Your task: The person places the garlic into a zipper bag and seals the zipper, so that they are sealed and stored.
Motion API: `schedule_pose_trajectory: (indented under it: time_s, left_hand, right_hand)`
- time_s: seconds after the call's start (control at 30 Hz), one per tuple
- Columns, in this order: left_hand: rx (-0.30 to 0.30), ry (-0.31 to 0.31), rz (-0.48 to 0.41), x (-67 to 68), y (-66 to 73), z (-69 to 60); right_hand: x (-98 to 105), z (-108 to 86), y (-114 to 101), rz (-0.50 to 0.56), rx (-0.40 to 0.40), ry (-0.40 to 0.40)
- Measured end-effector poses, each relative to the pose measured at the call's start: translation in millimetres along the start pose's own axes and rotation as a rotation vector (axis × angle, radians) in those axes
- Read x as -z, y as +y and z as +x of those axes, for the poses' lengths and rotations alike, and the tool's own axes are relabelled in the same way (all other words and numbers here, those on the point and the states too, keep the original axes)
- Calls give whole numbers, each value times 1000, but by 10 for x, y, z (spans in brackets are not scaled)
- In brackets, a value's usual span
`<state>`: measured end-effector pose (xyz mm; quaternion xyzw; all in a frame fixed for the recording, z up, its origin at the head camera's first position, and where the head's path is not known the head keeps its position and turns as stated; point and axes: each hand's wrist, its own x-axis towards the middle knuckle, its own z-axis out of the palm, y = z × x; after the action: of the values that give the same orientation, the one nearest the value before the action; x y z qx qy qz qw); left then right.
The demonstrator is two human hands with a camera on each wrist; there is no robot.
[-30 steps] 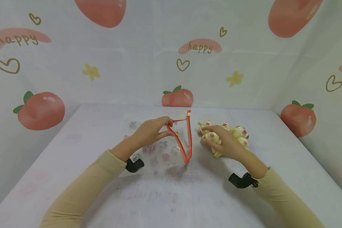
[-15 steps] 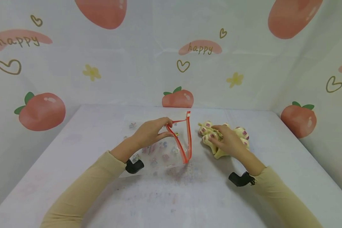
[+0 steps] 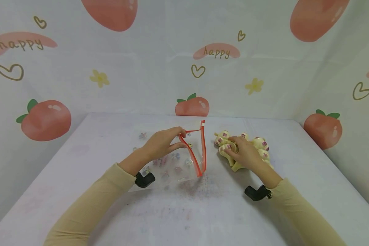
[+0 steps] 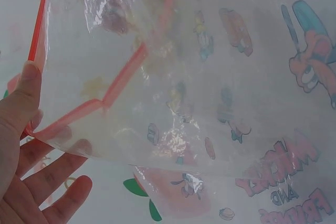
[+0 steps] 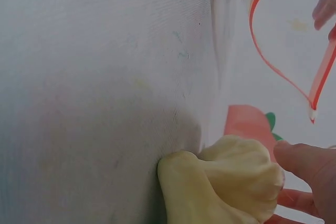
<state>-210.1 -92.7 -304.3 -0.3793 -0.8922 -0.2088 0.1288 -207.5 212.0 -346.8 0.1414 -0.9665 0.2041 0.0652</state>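
Observation:
My left hand (image 3: 163, 141) pinches the red zip edge of a clear plastic zip bag (image 3: 172, 165) printed with cartoon figures. The bag's mouth gapes toward the right, and in the left wrist view the thumb lies on the red strip (image 4: 38, 24) while the other fingers spread behind the film. To the right, several pale garlic bulbs (image 3: 225, 153) with purple marks lie in a cluster on the table. Over them is my right hand (image 3: 249, 153), thumb and fingers around one garlic bulb (image 5: 241, 171). That hand partly hides the bulbs beneath it.
The white-covered table (image 3: 178, 212) has faint stains and small specks in front of the bag. A white cloth backdrop (image 3: 153, 78) with printed red fruit and hearts rises behind and at both sides.
My right hand has moved slightly right from the front left bulbs, its fingers and thumb lowering around a bulb in the cluster. The left hand and bag have stayed nearly still.

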Motion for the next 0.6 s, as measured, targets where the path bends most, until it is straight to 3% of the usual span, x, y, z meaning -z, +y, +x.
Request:
schedule_pose_trajectory:
  time_s: [0.6]
  left_hand:
    - [7,-15,-13,-9,-4,-4]
  right_hand:
    - [-34,27,4,-6,-4,22]
